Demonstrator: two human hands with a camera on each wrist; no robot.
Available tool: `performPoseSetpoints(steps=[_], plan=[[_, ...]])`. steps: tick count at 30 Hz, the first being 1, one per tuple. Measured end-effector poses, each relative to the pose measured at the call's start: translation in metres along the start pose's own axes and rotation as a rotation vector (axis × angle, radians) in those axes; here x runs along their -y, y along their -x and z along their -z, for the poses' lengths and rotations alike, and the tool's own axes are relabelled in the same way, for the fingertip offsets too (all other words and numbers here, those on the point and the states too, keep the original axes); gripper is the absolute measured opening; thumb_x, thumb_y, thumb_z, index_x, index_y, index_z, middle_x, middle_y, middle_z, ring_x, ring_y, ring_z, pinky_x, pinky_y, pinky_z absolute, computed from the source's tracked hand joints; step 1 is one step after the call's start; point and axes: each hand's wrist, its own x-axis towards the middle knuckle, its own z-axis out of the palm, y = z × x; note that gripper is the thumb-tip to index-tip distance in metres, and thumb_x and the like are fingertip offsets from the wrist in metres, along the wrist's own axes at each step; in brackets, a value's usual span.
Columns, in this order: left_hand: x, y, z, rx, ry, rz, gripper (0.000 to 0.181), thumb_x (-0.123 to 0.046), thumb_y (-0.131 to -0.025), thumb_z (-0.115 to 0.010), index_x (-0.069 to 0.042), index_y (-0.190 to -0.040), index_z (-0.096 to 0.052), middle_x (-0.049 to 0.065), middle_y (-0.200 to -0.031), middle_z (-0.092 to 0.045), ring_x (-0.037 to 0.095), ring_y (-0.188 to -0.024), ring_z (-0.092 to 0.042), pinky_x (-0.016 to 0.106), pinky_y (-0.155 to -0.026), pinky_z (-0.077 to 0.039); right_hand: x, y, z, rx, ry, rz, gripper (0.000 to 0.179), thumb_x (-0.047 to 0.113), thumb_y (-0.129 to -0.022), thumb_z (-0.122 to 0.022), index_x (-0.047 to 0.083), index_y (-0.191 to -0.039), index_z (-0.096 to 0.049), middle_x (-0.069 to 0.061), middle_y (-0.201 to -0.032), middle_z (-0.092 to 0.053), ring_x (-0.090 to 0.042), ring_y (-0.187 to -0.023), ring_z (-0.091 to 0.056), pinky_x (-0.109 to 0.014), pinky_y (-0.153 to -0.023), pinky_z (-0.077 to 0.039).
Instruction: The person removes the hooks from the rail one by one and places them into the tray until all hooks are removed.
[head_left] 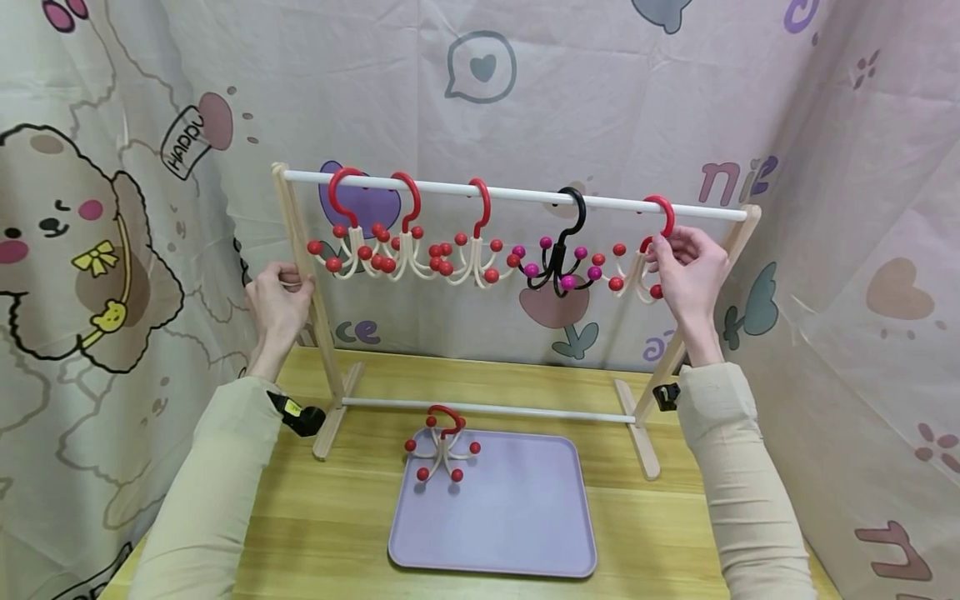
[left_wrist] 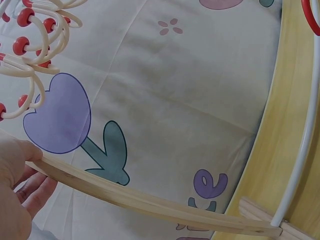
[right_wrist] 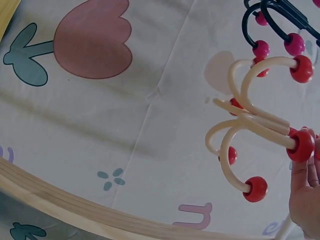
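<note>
One hand [head_left: 281, 302], the left, grips the post [head_left: 323, 333] at nine o'clock; the right hand [head_left: 690, 273] pinches a red-hooked hanger [head_left: 637, 271] at three.

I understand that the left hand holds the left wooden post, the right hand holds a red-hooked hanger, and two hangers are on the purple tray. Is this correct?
Not quite: the head view shows only one hanger on the purple tray. The left hand does hold the left wooden post, and the right hand a red-hooked hanger.
</note>
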Motion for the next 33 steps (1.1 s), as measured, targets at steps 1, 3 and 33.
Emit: performPoseSetpoints(steps=[1, 3, 33], plan=[[0.0001, 0.0000, -0.0001, 0.001, 0.000, 0.000, 0.026, -0.013, -0.093, -0.067, 0.008, -0.109, -0.068, 0.025, -0.102, -0.074, -0.020, -0.064, -0.041, 0.011, -0.067, -0.035, -0.0004, 0.0000, 0.0000, 0.001, 0.000, -0.001, 0.026, 0.014, -0.095, -0.069, -0.001, -0.116, -0.069, 0.017, -0.082, -0.067, 0.002, -0.065, -0.065, -0.008, -0.064, -0.051], [0.0004, 0.0001, -0.0003, 0.004, 0.000, 0.000, 0.026, -0.013, -0.093, -0.067, 0.008, -0.109, -0.068, 0.025, -0.102, -0.074, -0.019, -0.064, -0.041, 0.010, -0.066, -0.035, -0.0011, -0.0002, -0.0002, -0.001, -0.002, -0.001, 0.026, 0.015, -0.095, -0.069, -0.001, -0.115, -0.069, 0.017, -0.082, -0.067, 0.002, -0.065, -0.065, -0.008, -0.065, -0.051], [-0.0015, -0.0005, 0.0002, -0.001, -0.008, 0.004, 0.025, -0.011, -0.092, -0.067, 0.008, -0.109, -0.068, 0.025, -0.101, -0.074, -0.019, -0.064, -0.041, 0.010, -0.067, -0.035, 0.0021, 0.0066, 0.0002, -0.079, -0.129, 0.040, 0.016, 0.012, -0.092, -0.070, 0.003, -0.106, -0.068, 0.005, -0.093, -0.076, 0.000, -0.069, -0.070, -0.012, -0.070, -0.055]])
